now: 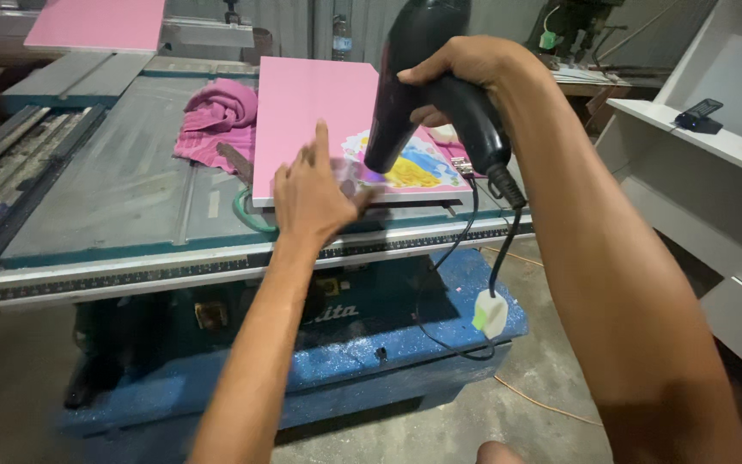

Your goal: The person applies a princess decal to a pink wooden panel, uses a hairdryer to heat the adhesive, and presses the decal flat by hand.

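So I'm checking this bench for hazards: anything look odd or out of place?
Yes: the dryer's cord dangles off the saw table edge, its white plug hanging loose. A pink towel lies crumpled beside the pink panel.

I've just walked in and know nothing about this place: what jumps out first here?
The bright pink panel lying on the grey saw table, with a colourful cartoon sticker at its near right corner. Right above that sticker, the right hand points a black hair dryer downward, while the left hand rests on the panel's near edge. A crumpled pink towel lies just left of the panel.
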